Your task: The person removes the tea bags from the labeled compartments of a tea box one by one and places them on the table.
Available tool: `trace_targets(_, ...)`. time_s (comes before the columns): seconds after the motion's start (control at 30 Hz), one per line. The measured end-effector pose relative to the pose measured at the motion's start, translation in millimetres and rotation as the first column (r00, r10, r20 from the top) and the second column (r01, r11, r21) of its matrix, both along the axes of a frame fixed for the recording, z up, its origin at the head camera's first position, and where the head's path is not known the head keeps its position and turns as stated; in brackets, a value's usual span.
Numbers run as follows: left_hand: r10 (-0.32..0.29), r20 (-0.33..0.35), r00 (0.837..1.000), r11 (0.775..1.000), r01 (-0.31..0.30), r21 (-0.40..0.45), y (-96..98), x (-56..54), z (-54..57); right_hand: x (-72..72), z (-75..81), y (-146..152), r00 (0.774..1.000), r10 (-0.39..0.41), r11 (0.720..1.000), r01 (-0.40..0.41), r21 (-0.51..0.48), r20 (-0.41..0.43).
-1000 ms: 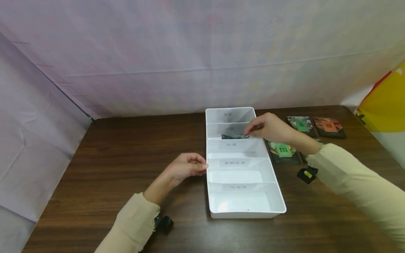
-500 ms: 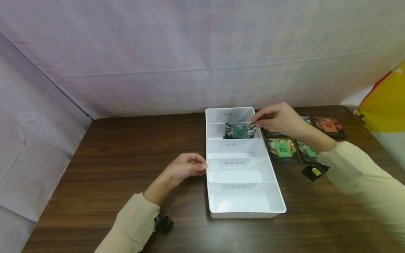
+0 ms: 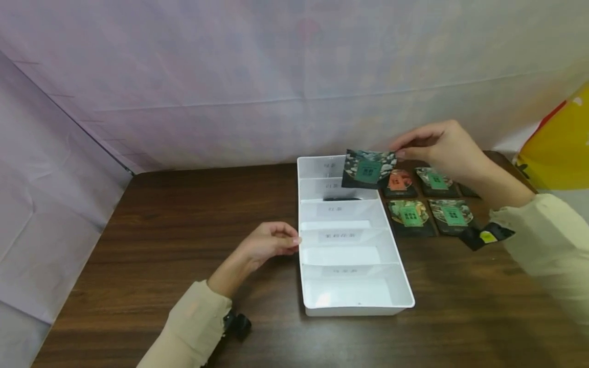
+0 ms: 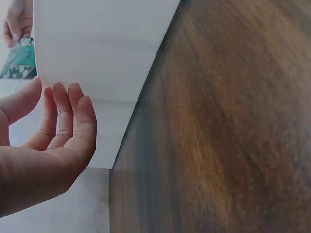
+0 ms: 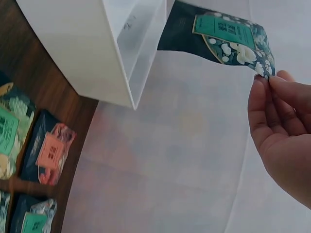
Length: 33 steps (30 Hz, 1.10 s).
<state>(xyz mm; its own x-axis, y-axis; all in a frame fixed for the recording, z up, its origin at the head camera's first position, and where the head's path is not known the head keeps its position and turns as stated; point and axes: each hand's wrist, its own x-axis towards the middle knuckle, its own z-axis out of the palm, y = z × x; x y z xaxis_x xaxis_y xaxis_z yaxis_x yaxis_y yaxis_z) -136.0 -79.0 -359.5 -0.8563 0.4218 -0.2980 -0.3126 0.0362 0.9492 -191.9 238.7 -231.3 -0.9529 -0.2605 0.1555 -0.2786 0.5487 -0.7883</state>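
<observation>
The sachet [image 5: 228, 41] looks light, pliable; right fingers [image 5: 258, 109] closed on its corner should suffice; left fingers [image 4: 85, 119], loosely curled, hold the tray [image 3: 352, 294]

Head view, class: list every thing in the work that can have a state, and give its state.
Tray: standing on the table, open at the top.
Held packet: in the air by the far end, printed side showing.
Right grip: pinching its corner.
Left grip: fingers curled, thumb touching the rim.
Dark item: inside the second compartment from the far end, only its edge showing.
Loose packets: lying flat, one mostly hidden.
</observation>
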Motion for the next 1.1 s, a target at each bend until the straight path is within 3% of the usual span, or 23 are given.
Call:
trace_targets(0.17,-0.002,-0.002,1.000,1.000,0.002,-0.007,-0.8,0.0,0.1,0.6,1.1,15.2,1.000,-0.013,0.999,0.014,-0.049,0.007)
trace_targets(0.37,-0.003,-0.001,1.000,1.000,0.003,-0.011,-1.4,0.4,0.2,3.7,1.2,36.1,0.997,-0.074,0.997,0.074,-0.001,0.004)
trace_targets(0.57,0.003,0.003,1.000,1.000,-0.002,-0.009,-1.0,0.5,0.2,9.5,-3.7,58.9,0.987,-0.148,0.986,0.142,0.088,0.058)
trace_targets(0.8,0.009,0.005,1.000,1.000,-0.009,0.000,-0.4,0.4,0.4,16.6,-20.2,91.5,0.977,-0.212,0.946,0.208,0.249,-0.011)
trace_targets(1.1,0.006,-0.001,1.000,1.000,-0.006,0.005,-0.1,0.6,0.5,24.7,-49.8,141.7,0.964,-0.265,0.887,0.242,0.393,0.005)
